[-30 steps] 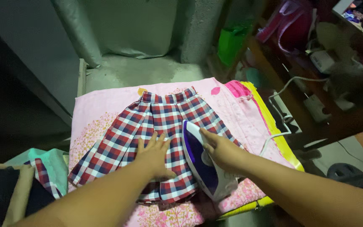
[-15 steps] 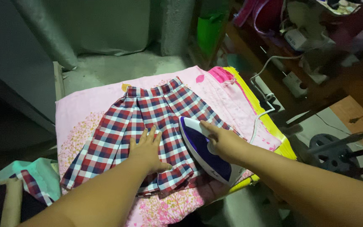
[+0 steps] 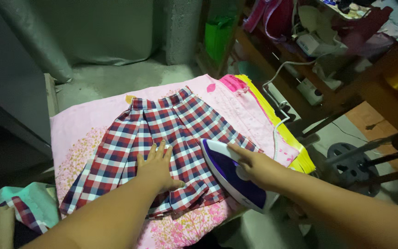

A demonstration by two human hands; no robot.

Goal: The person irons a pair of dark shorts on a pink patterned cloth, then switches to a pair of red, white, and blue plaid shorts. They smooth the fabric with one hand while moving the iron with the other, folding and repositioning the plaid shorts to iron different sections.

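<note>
At the far left, near the person, a pale green cloth [image 3: 38,203] with a checked piece lies beside the pink flowery sheet [image 3: 77,138] that covers the board. In the middle, a red, white and blue checked skirt [image 3: 162,124] lies spread on that sheet, and the left hand [image 3: 156,167] rests flat on its near part with open fingers, holding nothing. To the right, the right hand [image 3: 259,168] is closed around the purple and white iron [image 3: 231,177], which sits on the skirt's near right edge, with its white cord [image 3: 279,106] running off far right past the yellow cloth [image 3: 282,127].
</note>
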